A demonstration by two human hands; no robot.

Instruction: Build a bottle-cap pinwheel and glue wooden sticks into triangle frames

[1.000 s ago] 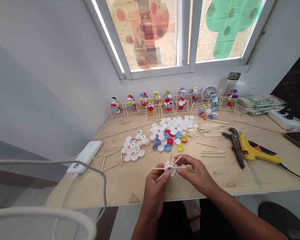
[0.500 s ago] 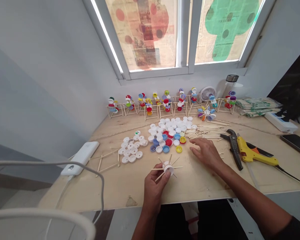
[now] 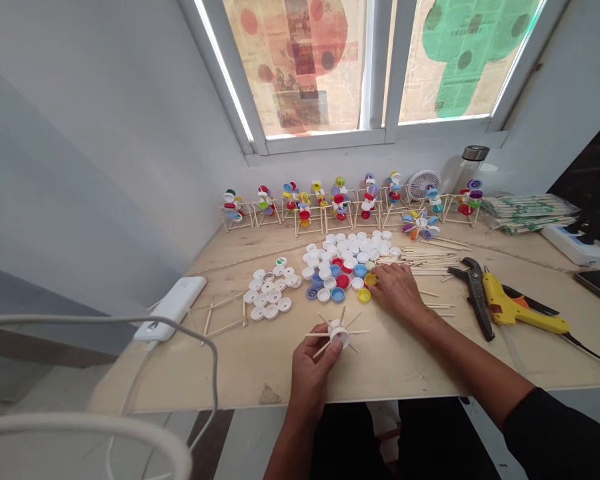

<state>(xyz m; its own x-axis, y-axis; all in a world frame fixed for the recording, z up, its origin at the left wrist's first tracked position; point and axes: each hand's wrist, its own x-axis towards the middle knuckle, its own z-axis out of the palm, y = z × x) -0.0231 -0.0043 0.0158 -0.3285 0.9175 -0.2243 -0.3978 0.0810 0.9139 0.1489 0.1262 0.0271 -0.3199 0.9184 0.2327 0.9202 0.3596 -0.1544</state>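
Can't make out the fingertips of the right hand, they're tucked behind its own knuckles by a red-and-yellow cap, so no idea if it's gripping or just touching. The left hand covers part of the white spoked hub. Some loose sticks disappear behind the right wrist. There's a black tool mostly blocked by the yellow glue gun, couldn't say what. Phone runs out of view far right, and the window newspaper's print is too tiny to read.
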